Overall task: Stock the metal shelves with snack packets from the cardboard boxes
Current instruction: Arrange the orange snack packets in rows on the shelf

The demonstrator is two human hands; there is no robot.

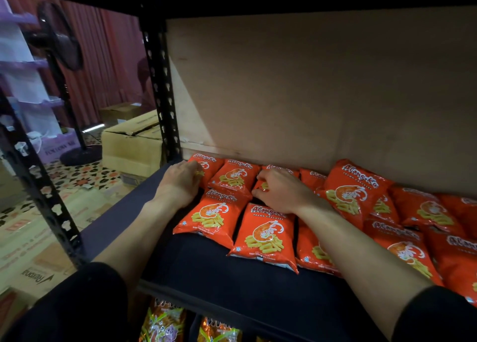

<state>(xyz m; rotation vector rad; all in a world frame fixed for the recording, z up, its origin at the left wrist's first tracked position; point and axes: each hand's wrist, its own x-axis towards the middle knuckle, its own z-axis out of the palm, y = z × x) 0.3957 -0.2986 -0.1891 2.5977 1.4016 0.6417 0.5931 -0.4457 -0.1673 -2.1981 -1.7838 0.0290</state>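
Note:
Several orange prawn cracker packets (265, 235) lie flat in rows on the dark shelf board (232, 272) of the black metal rack. My left hand (178, 183) rests on the back-left packet (206, 164) near the corner post, fingers curled on its edge. My right hand (278, 189) reaches in further right, its fingers pinching a back-row packet (260, 185) that is mostly hidden beneath them. More packets (356, 186) are piled loosely at the right.
A brown board (309, 83) backs the shelf. The perforated black post (160, 88) stands at the shelf's left corner. Cardboard boxes (131, 145) and a standing fan (62, 57) are on the floor to the left. Other snack packets (165, 321) fill the shelf below.

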